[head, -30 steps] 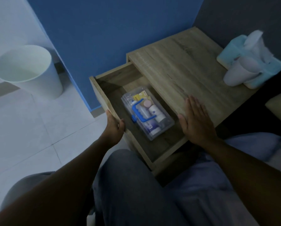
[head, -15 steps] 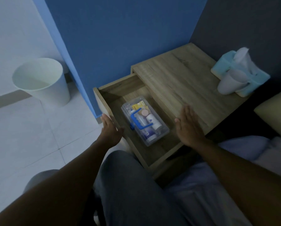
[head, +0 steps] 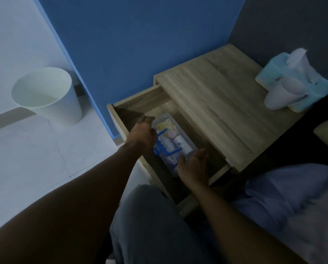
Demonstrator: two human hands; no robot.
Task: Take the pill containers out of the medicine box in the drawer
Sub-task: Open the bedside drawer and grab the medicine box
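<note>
The wooden drawer (head: 140,98) of the bedside table stands pulled out. Inside lies a clear plastic medicine box (head: 166,119) with a blue handle (head: 163,147); white and pink pill containers (head: 175,138) show through its lid. My left hand (head: 143,133) reaches into the drawer at the box's left side, fingers around its far left edge. My right hand (head: 192,164) lies against the box's near end, fingers curled there. Both hands touch the box; how firmly they grip it is unclear.
The bedside tabletop (head: 216,96) carries a light blue tissue box (head: 285,77) with a white cup (head: 282,96) leaning on it. A white waste bin (head: 49,94) stands on the tiled floor at left. A blue wall (head: 136,44) rises behind. My knees are below the drawer.
My left hand left the drawer's front edge and went into the drawer to the box. My right hand came off the tabletop and dropped to the box's near end.
</note>
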